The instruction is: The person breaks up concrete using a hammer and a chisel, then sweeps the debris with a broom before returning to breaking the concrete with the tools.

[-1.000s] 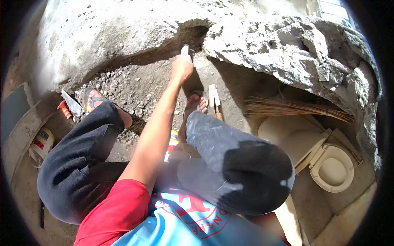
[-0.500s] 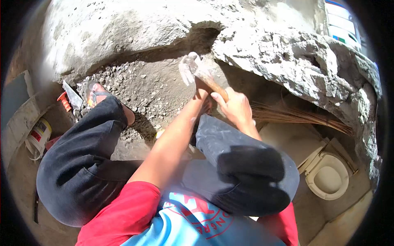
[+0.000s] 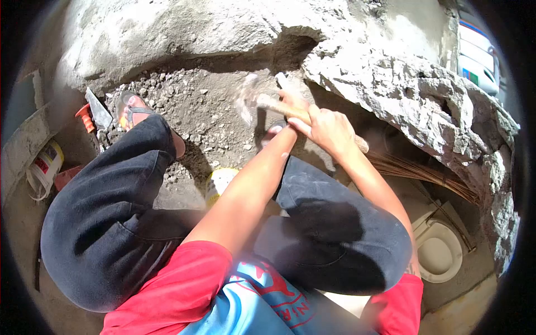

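My right hand [image 3: 334,129] is wrapped round the wooden handle of a hammer [image 3: 290,111]. The hammer's head is smeared by motion and lies to the left, above the dirt. My left hand [image 3: 297,103] is partly hidden behind the handle, at the end of my outstretched left arm. Its fingers are closed round a pale, dusty, rod-like tool [image 3: 283,82], whose short end sticks out at the top. Both hands are close together, just below the broken edge of the concrete.
Rough concrete [image 3: 385,84] overhangs a dark hollow with a bundle of thin sticks [image 3: 424,173]. Loose rubble [image 3: 192,106] covers the ground. A trowel [image 3: 99,110] with an orange handle lies by my sandalled foot. Buckets [image 3: 46,167] stand left, and a toilet [image 3: 438,257] is at lower right.
The hammer's head has swung left and down, away from the left hand's tool, and its handle now lies flatter. My right hand has shifted slightly right; the view has tilted a little.
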Action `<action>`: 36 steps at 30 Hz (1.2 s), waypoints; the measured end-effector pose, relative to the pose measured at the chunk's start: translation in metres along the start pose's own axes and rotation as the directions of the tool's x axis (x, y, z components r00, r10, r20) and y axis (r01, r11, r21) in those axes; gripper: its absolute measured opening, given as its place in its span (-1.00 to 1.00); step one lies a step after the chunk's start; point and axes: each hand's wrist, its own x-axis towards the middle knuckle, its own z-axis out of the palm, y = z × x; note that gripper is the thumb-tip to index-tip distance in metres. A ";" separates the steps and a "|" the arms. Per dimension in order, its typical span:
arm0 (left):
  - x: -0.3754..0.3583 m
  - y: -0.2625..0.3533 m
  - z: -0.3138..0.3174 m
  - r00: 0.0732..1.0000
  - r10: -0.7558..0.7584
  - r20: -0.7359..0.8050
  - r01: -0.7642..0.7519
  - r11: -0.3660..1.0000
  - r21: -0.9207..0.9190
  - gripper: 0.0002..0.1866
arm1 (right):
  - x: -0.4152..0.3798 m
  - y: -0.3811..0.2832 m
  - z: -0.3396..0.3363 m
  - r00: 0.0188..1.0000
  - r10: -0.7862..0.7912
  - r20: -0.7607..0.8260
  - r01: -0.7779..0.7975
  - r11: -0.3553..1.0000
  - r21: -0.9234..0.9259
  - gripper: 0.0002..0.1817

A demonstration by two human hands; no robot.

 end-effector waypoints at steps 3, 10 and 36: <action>-0.004 0.006 0.004 1.000 -0.017 0.001 0.017 1.000 -0.025 -0.72 | 0.018 -0.001 -0.004 0.999 0.042 -0.007 -0.042 0.999 -0.028 -0.36; -0.012 0.008 0.007 0.999 -0.044 -0.006 0.043 0.997 -0.067 -0.71 | 0.010 0.003 -0.003 0.999 -0.039 -0.026 0.037 0.998 -0.060 -0.36; -0.012 0.020 0.026 0.994 -0.105 -0.004 0.102 0.978 -0.183 -0.65 | 0.002 0.016 -0.004 0.999 -0.030 0.034 0.033 0.994 -0.106 -0.31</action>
